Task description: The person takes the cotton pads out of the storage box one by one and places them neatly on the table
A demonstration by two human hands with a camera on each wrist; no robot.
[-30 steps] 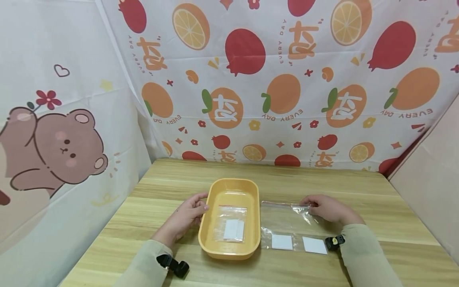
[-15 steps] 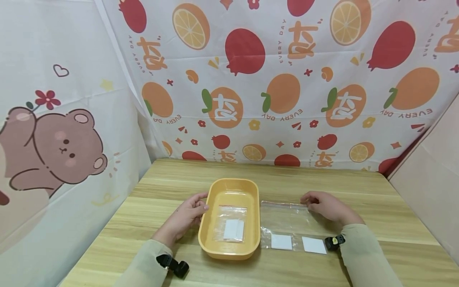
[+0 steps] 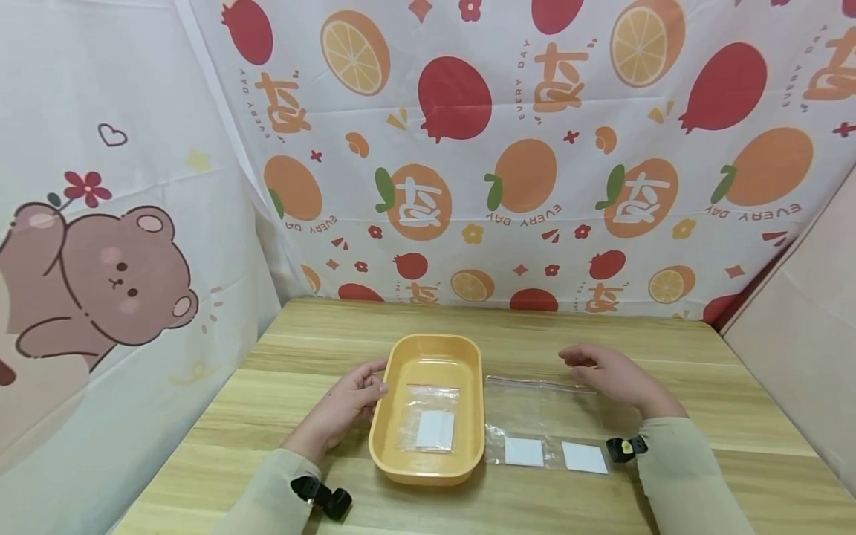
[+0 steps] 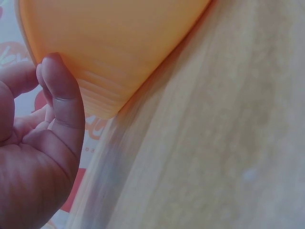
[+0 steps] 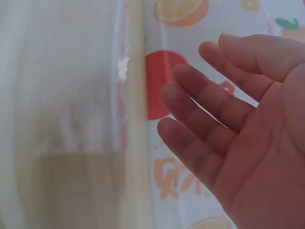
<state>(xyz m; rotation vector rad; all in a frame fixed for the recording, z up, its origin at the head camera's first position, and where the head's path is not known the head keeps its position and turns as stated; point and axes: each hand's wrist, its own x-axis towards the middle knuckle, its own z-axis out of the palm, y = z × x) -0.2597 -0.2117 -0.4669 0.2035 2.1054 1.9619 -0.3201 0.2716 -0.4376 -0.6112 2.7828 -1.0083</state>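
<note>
Tray (image 3: 435, 371): on table (image 3: 321, 327), rim pinched by left hand (image 3: 357, 397), likely to steady it.
Bag (image 3: 528, 405): flat just beside tray, perhaps for easy reach.
Right hand (image 3: 615, 377): fingers relaxed, holding nothing, near bag's far edge.

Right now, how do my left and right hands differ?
Your left hand grips the yellow tray; your right hand holds nothing, its fingers loosely extended. The left is beside the tray; the right is by the far edge of the wide clear bag. Both sleeves carry a black device.
</note>
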